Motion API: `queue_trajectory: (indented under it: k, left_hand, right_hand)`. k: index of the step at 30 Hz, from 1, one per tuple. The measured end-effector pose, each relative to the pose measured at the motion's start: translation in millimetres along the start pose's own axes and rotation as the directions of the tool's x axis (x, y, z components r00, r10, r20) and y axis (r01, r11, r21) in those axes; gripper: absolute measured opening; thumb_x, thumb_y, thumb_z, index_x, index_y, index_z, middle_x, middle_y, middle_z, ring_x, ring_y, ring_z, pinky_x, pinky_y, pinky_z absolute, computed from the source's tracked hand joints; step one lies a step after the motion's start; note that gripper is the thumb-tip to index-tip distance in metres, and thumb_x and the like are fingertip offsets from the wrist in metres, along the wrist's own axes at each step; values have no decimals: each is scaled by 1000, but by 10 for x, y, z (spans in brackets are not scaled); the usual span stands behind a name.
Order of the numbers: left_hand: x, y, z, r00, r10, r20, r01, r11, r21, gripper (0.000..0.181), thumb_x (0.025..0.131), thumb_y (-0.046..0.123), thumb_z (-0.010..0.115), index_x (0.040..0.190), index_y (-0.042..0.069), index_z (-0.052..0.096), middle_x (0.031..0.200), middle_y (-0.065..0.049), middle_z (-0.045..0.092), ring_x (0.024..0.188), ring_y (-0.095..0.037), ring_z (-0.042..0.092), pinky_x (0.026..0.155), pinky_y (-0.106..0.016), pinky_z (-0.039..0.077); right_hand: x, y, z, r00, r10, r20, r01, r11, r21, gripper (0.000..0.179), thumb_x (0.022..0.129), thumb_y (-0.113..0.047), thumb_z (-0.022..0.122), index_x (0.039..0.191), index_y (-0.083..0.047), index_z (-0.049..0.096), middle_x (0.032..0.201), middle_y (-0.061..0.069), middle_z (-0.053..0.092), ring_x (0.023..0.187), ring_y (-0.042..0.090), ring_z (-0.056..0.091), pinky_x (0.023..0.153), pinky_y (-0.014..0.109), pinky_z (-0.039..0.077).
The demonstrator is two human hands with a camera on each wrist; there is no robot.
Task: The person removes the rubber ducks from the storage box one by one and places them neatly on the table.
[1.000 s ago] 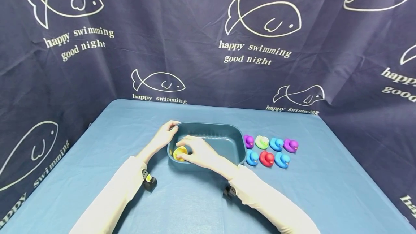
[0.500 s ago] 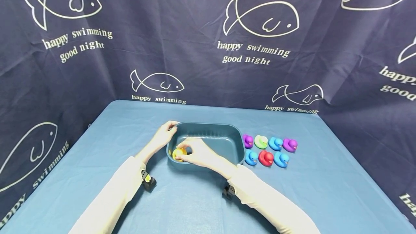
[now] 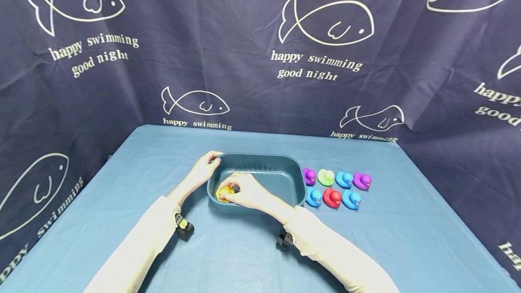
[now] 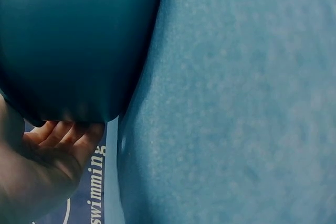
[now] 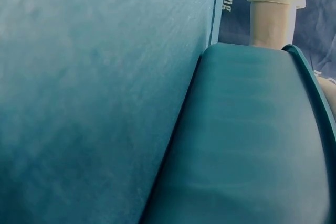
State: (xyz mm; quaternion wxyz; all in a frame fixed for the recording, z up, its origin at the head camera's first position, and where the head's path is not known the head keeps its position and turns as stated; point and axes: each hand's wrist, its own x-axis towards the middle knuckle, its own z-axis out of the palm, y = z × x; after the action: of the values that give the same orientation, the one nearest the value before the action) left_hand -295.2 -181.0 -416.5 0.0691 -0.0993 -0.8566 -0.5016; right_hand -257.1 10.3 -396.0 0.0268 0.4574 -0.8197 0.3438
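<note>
A dark teal plastic basin sits on the table. My left hand grips its far left corner; in the left wrist view, the fingers of that left hand curl against the end wall of the basin. Inside the basin's near left corner, my right hand pinches a yellow rubber duck between thumb and fingers, low by the floor. Part of the duck is hidden by the fingers. The right wrist view mostly shows the long outer side of the basin.
Right of the basin stand two rows of rubber ducks: a red duck, a pale green duck, a purple duck and several others, some blue. A dark fish-print curtain hangs behind the blue-covered table.
The yellow duck has gone from tilted to lower and more level in the basin's left corner, with my right fingers closing nearer round it. My left hand keeps its grip on the basin.
</note>
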Motion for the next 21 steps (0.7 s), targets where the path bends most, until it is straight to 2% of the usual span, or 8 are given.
queue_trajectory:
  k: [5,11,17,21]
  left_hand:
    - [-1,-1,0,1000,-6,-2,6,1000,5,29,95,8,46,121,-2,56,121,-22,59,113,-34,54,97,-46,42]
    - [2,0,3,999,-35,0,35,999,4,30,96,9,46,122,0,56,122,-20,59,114,-33,54,97,-46,42]
    - [2,0,9,999,-36,1,36,999,6,30,96,9,45,122,-1,55,121,-21,59,114,-33,54,97,-46,42]
    - [1,4,10,999,-33,-3,33,999,5,30,96,9,45,122,-2,55,121,-22,59,113,-33,54,97,-47,42]
  right_hand:
    - [-2,-22,-13,996,85,0,-85,994,63,15,82,-10,68,96,-3,69,91,7,69,87,20,64,79,33,52]
    - [-3,-29,-30,985,175,2,-175,984,23,32,81,-10,69,110,3,64,106,13,67,95,25,64,84,35,51]
    - [-1,-33,-37,984,180,-1,-180,984,-13,28,76,-12,75,101,-2,69,94,8,69,89,20,62,80,31,49]
    - [-5,-39,-40,980,198,3,-198,980,-18,26,74,-11,76,99,-4,70,92,6,69,87,18,62,78,28,48]
